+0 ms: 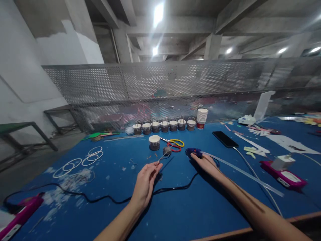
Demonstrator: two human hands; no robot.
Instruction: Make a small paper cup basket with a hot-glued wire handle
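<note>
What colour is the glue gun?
The glue gun is dark blue, in the head view.

- Table: matt blue cloth, wooden edge.
- Screen: perforated metal, dull grey.
- Glue gun: glossy blue plastic.
- Scissors: shiny plastic handles.
- Phone: glossy black.
- Cups: white paper.
- Rod: thin, dull, metal-like.

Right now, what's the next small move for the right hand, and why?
Probably lift the blue glue gun and swing its nozzle across to the small dark ball. The left hand pinches a thin stick whose tip meets that ball, and the right hand lies on the gun, close beside it.
</note>
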